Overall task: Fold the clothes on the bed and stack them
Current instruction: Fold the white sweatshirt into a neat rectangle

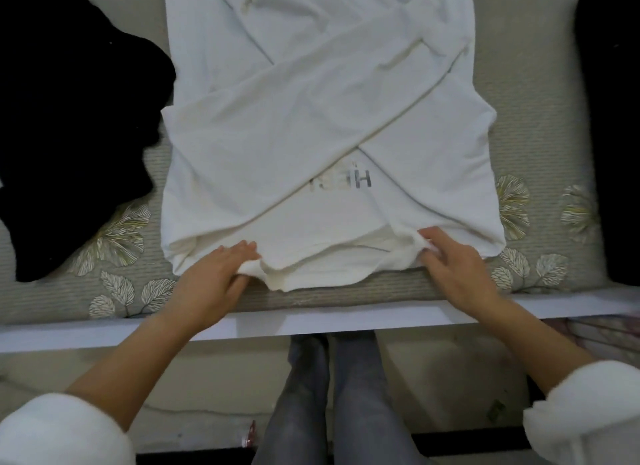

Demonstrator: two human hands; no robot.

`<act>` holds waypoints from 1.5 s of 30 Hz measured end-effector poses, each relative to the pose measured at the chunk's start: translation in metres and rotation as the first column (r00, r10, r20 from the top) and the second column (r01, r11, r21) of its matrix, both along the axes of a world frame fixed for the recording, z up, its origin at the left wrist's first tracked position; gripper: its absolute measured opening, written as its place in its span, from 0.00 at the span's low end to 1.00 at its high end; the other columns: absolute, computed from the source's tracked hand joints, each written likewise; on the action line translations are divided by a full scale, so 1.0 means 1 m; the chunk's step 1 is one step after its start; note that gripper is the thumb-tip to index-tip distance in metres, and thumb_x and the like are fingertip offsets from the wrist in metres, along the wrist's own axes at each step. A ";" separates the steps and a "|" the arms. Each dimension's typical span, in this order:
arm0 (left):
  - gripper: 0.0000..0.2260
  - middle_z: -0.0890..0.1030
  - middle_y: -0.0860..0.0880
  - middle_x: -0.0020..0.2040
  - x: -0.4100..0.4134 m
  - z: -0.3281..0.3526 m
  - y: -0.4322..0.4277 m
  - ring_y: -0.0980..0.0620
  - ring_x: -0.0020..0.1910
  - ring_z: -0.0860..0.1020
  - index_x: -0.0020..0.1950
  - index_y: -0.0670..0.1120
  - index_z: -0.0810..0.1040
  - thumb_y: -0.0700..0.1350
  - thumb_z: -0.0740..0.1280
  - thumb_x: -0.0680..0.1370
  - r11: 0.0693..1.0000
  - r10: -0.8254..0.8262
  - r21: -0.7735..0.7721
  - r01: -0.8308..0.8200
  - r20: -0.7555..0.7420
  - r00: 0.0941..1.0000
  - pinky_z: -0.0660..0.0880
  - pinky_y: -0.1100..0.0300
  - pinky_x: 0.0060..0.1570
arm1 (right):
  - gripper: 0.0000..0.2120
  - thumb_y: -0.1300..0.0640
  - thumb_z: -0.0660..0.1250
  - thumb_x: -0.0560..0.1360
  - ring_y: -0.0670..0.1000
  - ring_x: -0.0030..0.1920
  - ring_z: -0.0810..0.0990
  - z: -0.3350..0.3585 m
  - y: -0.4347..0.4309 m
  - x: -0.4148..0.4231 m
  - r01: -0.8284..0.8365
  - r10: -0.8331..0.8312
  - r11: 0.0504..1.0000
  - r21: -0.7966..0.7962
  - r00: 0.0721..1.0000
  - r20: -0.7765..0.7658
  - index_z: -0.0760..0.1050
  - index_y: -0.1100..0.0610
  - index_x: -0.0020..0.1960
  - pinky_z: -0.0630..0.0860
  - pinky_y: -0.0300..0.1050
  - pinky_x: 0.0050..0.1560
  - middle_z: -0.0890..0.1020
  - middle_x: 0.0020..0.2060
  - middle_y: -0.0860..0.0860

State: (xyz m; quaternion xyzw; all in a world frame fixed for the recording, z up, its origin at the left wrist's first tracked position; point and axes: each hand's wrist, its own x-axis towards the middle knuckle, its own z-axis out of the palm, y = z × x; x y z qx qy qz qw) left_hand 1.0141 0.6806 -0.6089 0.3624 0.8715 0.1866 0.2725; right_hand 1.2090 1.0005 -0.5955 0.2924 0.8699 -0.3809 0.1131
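Observation:
A white long-sleeved top [322, 111] lies flat on the bed, its two sleeves crossed over the front and grey lettering showing near the neck end closest to me. My left hand [214, 274] pinches the near edge of the white top on the left. My right hand [457, 260] grips the same edge on the right, with cloth bunched in its fingers. Both hands sit just inside the bed's front edge.
A black garment [69, 118] lies crumpled on the left of the bed [540, 145], and another dark garment [613, 135] lies at the right edge. The leaf-patterned bed cover ends at a white frame rail [311, 322]. My legs stand below it.

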 end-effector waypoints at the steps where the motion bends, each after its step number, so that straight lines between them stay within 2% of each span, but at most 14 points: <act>1: 0.24 0.79 0.53 0.61 -0.002 0.006 0.004 0.54 0.61 0.75 0.62 0.50 0.78 0.56 0.52 0.73 0.997 0.077 0.013 -0.078 0.032 0.997 0.69 0.58 0.60 | 0.12 0.51 0.57 0.73 0.55 0.38 0.74 0.002 0.003 -0.004 0.067 -0.068 0.995 -0.074 0.998 -0.006 0.75 0.56 0.47 0.66 0.46 0.38 0.78 0.35 0.56; 6: 0.16 0.80 0.58 0.44 -0.004 0.015 0.009 0.54 0.45 0.78 0.51 0.55 0.76 0.55 0.52 0.73 0.988 0.140 0.052 -0.147 0.113 0.984 0.74 0.54 0.44 | 0.09 0.59 0.58 0.78 0.58 0.36 0.72 0.004 0.001 -0.004 0.008 -0.012 0.998 0.060 0.998 0.069 0.69 0.61 0.40 0.67 0.51 0.37 0.73 0.29 0.55; 9: 0.22 0.81 0.54 0.57 0.000 0.013 -0.003 0.53 0.59 0.77 0.56 0.51 0.81 0.56 0.52 0.73 0.997 0.072 0.033 -0.073 0.040 0.997 0.74 0.55 0.57 | 0.07 0.60 0.57 0.75 0.57 0.37 0.74 0.005 -0.005 0.005 -0.179 0.178 0.952 0.249 0.984 0.027 0.72 0.60 0.43 0.67 0.49 0.37 0.76 0.34 0.54; 11: 0.22 0.77 0.49 0.64 0.002 0.005 -0.016 0.49 0.66 0.73 0.59 0.49 0.81 0.53 0.56 0.71 0.990 -0.141 0.005 0.141 -0.072 0.987 0.69 0.57 0.62 | 0.10 0.58 0.56 0.66 0.58 0.42 0.77 0.000 -0.002 0.016 -0.496 0.513 0.768 0.404 0.855 0.075 0.74 0.59 0.43 0.67 0.48 0.42 0.78 0.40 0.53; 13: 0.24 0.71 0.46 0.71 0.007 -0.005 -0.029 0.46 0.71 0.67 0.65 0.51 0.76 0.48 0.61 0.68 0.952 -0.305 -0.077 0.297 -0.117 0.945 0.63 0.55 0.67 | 0.22 0.56 0.56 0.61 0.57 0.55 0.76 -0.008 -0.002 0.031 -0.676 0.660 0.619 0.400 0.724 0.202 0.76 0.58 0.53 0.66 0.50 0.55 0.78 0.54 0.55; 16: 0.41 0.61 0.46 0.76 0.018 -0.017 -0.040 0.45 0.75 0.59 0.74 0.49 0.65 0.36 0.69 0.60 0.911 -0.371 -0.245 0.333 -0.130 0.920 0.51 0.52 0.72 | 0.36 0.55 0.55 0.63 0.56 0.71 0.64 -0.017 -0.014 0.043 -0.718 0.660 0.588 0.372 0.692 0.293 0.64 0.57 0.73 0.59 0.56 0.67 0.66 0.72 0.55; 20: 0.32 0.62 0.46 0.76 0.025 -0.021 -0.036 0.46 0.75 0.58 0.74 0.48 0.65 0.44 0.62 0.69 0.958 -0.271 -0.148 0.245 -0.188 0.944 0.49 0.52 0.72 | 0.36 0.56 0.52 0.67 0.55 0.75 0.56 -0.029 -0.026 0.040 -0.617 0.530 0.658 0.432 0.787 0.316 0.58 0.56 0.76 0.54 0.59 0.70 0.61 0.75 0.55; 24: 0.23 0.73 0.47 0.69 0.017 -0.014 -0.030 0.47 0.70 0.68 0.65 0.48 0.76 0.51 0.54 0.75 0.989 -0.144 -0.042 0.140 -0.118 0.983 0.67 0.47 0.66 | 0.26 0.61 0.60 0.69 0.60 0.69 0.70 -0.022 -0.022 0.024 -0.395 0.383 0.867 0.305 0.918 0.100 0.74 0.58 0.67 0.67 0.58 0.65 0.72 0.69 0.58; 26: 0.22 0.82 0.45 0.56 0.010 0.007 -0.015 0.45 0.57 0.78 0.54 0.47 0.81 0.53 0.52 0.73 0.998 0.010 -0.068 -0.013 -0.043 0.999 0.75 0.52 0.49 | 0.17 0.64 0.64 0.71 0.63 0.58 0.79 -0.003 -0.020 0.008 -0.321 0.300 0.910 0.264 0.947 0.118 0.79 0.59 0.59 0.76 0.55 0.54 0.81 0.58 0.60; 29: 0.17 0.73 0.48 0.27 -0.009 0.035 0.017 0.47 0.31 0.72 0.30 0.45 0.68 0.52 0.53 0.74 0.980 0.080 -0.185 -0.078 0.001 0.997 0.61 0.58 0.28 | 0.10 0.58 0.58 0.76 0.59 0.43 0.78 0.031 -0.008 -0.024 -0.296 0.239 0.944 0.142 0.916 0.322 0.75 0.55 0.39 0.67 0.46 0.39 0.81 0.39 0.55; 32: 0.17 0.69 0.48 0.28 -0.022 0.062 0.042 0.50 0.29 0.68 0.29 0.44 0.64 0.48 0.59 0.77 0.922 0.017 -0.382 0.058 0.191 0.981 0.61 0.57 0.29 | 0.15 0.61 0.59 0.76 0.50 0.34 0.72 0.061 0.003 -0.042 -0.293 0.273 0.956 -0.033 0.838 0.473 0.66 0.55 0.30 0.64 0.42 0.33 0.73 0.31 0.49; 37: 0.13 0.72 0.50 0.36 -0.004 0.082 0.045 0.53 0.34 0.69 0.32 0.47 0.67 0.51 0.61 0.75 0.837 0.030 -0.479 0.264 0.523 0.852 0.64 0.59 0.33 | 0.09 0.61 0.61 0.72 0.47 0.34 0.68 0.080 0.008 -0.021 -0.233 0.345 0.938 -0.257 0.685 0.641 0.66 0.56 0.34 0.63 0.39 0.35 0.72 0.35 0.50; 41: 0.15 0.70 0.50 0.33 -0.014 0.090 0.041 0.55 0.31 0.66 0.32 0.46 0.66 0.48 0.61 0.78 0.897 0.169 -0.428 0.106 0.557 0.813 0.63 0.61 0.33 | 0.09 0.56 0.66 0.61 0.49 0.33 0.67 0.086 0.031 -0.023 -0.049 0.186 0.964 -0.263 0.830 0.526 0.66 0.56 0.32 0.62 0.42 0.34 0.70 0.31 0.52; 45: 0.14 0.76 0.46 0.42 -0.066 0.105 0.051 0.50 0.39 0.72 0.39 0.42 0.74 0.52 0.61 0.75 0.935 0.316 -0.301 -0.189 0.459 0.830 0.65 0.61 0.38 | 0.09 0.59 0.72 0.72 0.45 0.31 0.72 0.099 0.064 -0.059 0.097 -0.054 0.981 -0.170 0.970 0.238 0.74 0.60 0.37 0.64 0.33 0.29 0.75 0.31 0.49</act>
